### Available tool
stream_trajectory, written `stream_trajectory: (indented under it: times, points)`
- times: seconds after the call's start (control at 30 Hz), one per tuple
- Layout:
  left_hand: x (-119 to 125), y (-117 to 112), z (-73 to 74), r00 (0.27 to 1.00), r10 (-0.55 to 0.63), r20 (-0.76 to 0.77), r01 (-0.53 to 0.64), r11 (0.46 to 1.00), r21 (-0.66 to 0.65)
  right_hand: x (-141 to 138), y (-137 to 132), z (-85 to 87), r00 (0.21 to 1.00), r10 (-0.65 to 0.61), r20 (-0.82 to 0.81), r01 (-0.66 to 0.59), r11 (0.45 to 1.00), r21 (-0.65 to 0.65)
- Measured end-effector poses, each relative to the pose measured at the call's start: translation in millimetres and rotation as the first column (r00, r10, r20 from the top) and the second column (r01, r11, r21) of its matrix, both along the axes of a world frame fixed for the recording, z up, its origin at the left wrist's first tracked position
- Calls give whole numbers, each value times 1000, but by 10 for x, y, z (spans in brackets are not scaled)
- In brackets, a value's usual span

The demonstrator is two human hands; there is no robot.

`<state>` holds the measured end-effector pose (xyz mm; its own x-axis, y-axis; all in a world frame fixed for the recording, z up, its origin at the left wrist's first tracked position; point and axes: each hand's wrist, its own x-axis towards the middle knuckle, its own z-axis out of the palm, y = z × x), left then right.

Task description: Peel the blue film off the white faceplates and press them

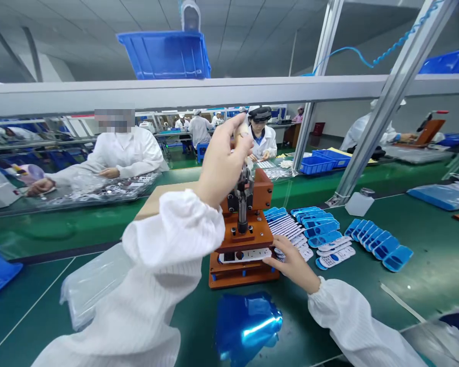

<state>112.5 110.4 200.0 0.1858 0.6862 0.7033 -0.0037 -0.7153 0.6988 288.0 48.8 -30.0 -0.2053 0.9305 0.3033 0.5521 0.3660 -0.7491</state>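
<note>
An orange press (248, 240) stands below the left hand (225, 159) and left of the right hand (295, 264); the white panel (249, 256) lies inside it, just beside the right hand's thumb, whether pinched I cannot tell; the left hand curls around the lever handle (242, 132)

A grey ceiling (252, 35) stretches over a green floor (185, 161).

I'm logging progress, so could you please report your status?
Left hand gripping top of orange press; right hand at right end of white shell inside; blue film in front.
</note>
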Motion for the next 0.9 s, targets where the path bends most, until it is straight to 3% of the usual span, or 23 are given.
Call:
stream_trajectory:
  times: [0.03, 0.1, 0.2, 0.3, 0.37, 0.4, 0.47, 0.53, 0.6, 0.7, 0.9]
  points:
    - [24, -83, -4, 997, 64, -45, -58, 990, 128, -22, 34, -7, 1000, 10, 9, -10, 1000, -10]
    - [-15, -292, -47, 961, 214, -176, -136, 918, 372, -44, 78, -23, 999, 26, 21, -25, 1000, -19]
    - [-279, -539, -207, 868, 419, -265, -204, 789, 580, -41, 102, -44, 999, 29, 27, -28, 999, -29]
    - [-745, -643, -583, 798, 573, -189, -381, 722, 577, -40, 105, -56, 1000, 25, 15, -24, 998, -64]
    - [-1125, -691, -964, 687, 634, -355, -495, 766, 410, -49, 103, -60, 1000, 13, 2, -12, 995, -98]
    - [-1320, -720, -1177, 594, 566, -571, -527, 811, 256, -54, 102, -60, 1000, 6, -3, -7, 993, -114]
    - [-1681, -794, -1600, 382, 327, -864, -634, 773, 12, -63, 105, -58, 1000, 4, -1, -5, 991, -135]
    - [-1956, -875, -1959, 161, 100, -982, -686, 726, -38, -70, 112, -56, 1000, 8, 9, -7, 990, -138]
    - [-2119, -933, -2203, 15, 18, -1000, -713, 701, 2, -73, 118, -58, 1000, 4, 16, -2, 992, -128]
    - [-2209, -918, -2343, -21, 12, -1000, -741, 671, 23, -66, 99, -79, 1000, -10, 10, 11, 995, -96]
    - [-2263, -726, -2314, 46, -59, -997, -759, 647, -73, 47, -96, -124, 989, -147, -20, 147, 989, -18]
